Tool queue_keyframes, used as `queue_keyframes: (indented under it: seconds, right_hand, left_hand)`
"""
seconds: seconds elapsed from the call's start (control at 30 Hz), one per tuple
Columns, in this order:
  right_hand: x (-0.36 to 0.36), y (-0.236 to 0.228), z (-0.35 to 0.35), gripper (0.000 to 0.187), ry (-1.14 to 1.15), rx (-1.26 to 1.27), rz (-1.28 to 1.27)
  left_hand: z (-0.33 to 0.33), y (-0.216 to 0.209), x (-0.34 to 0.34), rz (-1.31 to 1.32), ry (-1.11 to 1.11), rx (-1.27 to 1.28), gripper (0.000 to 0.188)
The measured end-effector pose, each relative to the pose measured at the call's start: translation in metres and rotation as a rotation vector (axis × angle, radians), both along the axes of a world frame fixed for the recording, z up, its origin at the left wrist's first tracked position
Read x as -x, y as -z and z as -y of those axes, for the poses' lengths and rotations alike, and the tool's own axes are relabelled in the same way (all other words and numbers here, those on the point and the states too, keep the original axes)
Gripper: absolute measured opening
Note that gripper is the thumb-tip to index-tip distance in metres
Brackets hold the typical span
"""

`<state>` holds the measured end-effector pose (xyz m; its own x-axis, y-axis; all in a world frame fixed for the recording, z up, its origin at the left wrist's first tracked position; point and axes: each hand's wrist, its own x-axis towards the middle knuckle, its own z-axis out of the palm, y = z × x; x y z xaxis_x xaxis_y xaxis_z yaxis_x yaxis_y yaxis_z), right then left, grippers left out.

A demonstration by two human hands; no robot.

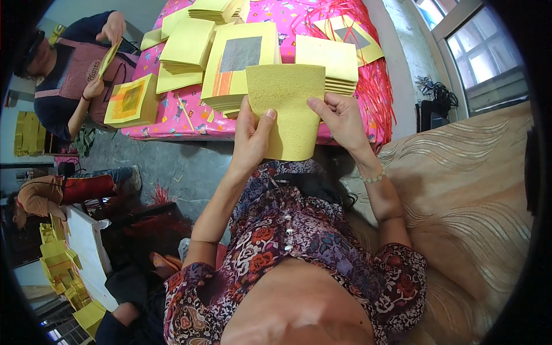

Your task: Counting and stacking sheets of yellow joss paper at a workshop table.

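Observation:
A sheet of coarse yellow paper (293, 123) is held up in front of me, curving a little toward its lower edge. My left hand (253, 133) grips its left side, thumb on the near face. On the right side my right hand (340, 119) pinches it between thumb and fingers. Just beyond lies a stack of yellow paper with a grey square and an orange patch (244, 54). Behind my right hand sits another yellow stack (330, 60). The sheet hides part of both stacks.
A pink patterned table cover (172, 118) bears more yellow stacks (187, 43), with red plastic strands (376, 80) at its right. At left a co-worker (69, 80) handles yellow paper; another person (63, 190) is by a white table (86, 244). A beige sofa (454, 190) is right.

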<state>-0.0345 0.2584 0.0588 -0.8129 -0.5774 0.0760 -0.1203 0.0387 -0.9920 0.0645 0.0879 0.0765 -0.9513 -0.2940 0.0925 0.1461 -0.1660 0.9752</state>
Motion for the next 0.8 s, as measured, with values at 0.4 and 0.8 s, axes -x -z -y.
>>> queue_keyframes:
  seconds: [0.4, 0.8]
  right_hand:
    - [-0.009, 0.003, 0.003, 0.028, -0.049, 0.137, 0.215]
    - [-0.009, 0.02, -0.005, 0.031, -0.055, -0.007, 0.129]
  left_hand:
    - [0.005, -0.003, 0.01, 0.0, -0.019, 0.011, 0.04]
    - [0.01, -0.004, 0.032, 0.031, 0.013, -0.018, 0.035]
